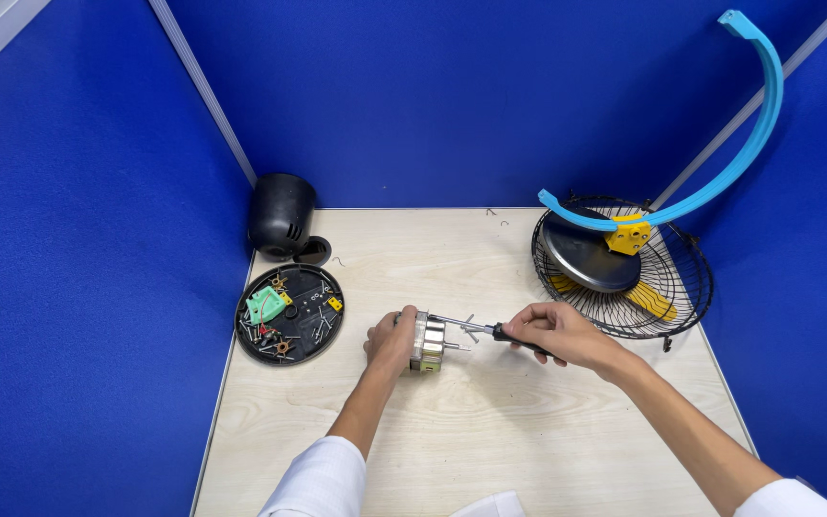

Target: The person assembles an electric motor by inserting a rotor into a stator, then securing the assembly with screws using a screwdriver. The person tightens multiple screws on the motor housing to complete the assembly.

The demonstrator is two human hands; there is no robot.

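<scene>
My left hand [391, 341] grips a small metal motor block [428, 343] that rests on the light wooden table [490, 440]. My right hand [559, 332] holds a screwdriver [490, 330] with a black handle. Its metal shaft points left, and the tip meets the top of the motor block. Thin metal pins stick out of the motor block toward the right.
A round black tray [289, 314] at the left holds several screws and small green and yellow parts. Behind it stands a black motor housing [280, 214]. At the right lies a black wire fan guard [624, 270] with a metal disc, a yellow piece and a curved blue plastic arc [748, 144]. Blue partition walls enclose the table.
</scene>
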